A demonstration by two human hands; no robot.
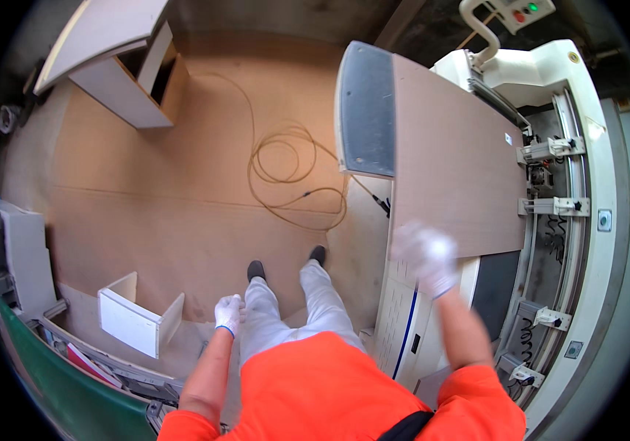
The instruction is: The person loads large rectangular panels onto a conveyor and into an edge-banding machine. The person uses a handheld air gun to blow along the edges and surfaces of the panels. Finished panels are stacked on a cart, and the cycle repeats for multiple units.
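Observation:
My left hand [229, 314], in a white glove with a blue cuff edge, hangs beside my left thigh with its fingers curled in. Nothing shows in it. Over the near left corner of a large brownish flat panel [462, 154] is my right hand [426, 256], gloved in white as well. Motion smears its fingers, so I cannot tell whether it touches the panel. The panel lies on the dark bed [366, 110] of a white machine [595, 147], at my right. Sliding metal clamps [553, 206] line the panel's right side.
A yellow hose [285, 176] lies coiled on brown floor sheeting [131, 220]. At far left stands a grey-white cabinet [120, 88]; nearer is a small white panel piece [130, 323]. A green conveyor belt [58, 382] runs at lower left. A control box [522, 13] hangs at upper right.

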